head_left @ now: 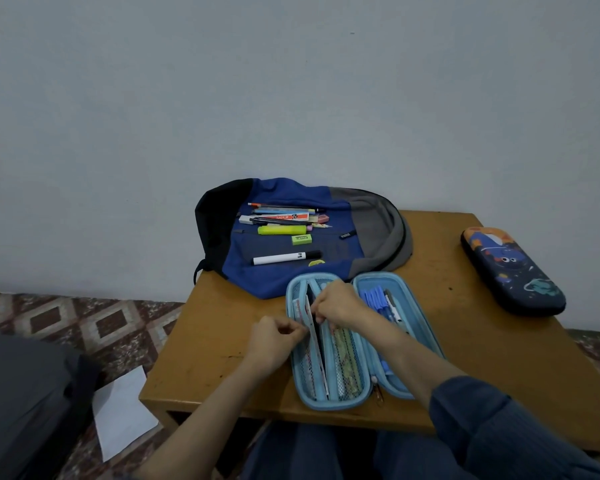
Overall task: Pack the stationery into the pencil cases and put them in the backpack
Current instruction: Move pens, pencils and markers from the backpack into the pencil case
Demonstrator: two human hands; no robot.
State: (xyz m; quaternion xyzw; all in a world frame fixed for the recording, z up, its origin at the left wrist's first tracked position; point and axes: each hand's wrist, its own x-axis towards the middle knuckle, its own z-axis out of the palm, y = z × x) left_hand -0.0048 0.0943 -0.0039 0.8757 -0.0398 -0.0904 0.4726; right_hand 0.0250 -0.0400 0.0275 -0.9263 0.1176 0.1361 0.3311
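Note:
A light blue pencil case (406,299) lies open on the wooden table (215,341), with several blue pens (376,299) in its right half. My left hand (274,341) pinches the edge of the white divider flap (314,332) in the left half. My right hand (336,303) is curled over the middle of the case, fingertips at the same flap. Behind it a blue, grey and black backpack (368,216) lies flat, carrying loose stationery: a white marker (281,258), a yellow highlighter (281,230), a green eraser (302,239) and several pens (284,212). A dark printed pencil case (510,271) lies shut at the right.
The table stands against a pale wall. A white sheet of paper (122,410) lies on the patterned floor at the left, beside a dark grey bag or cushion (25,403). My knees are under the table's near edge.

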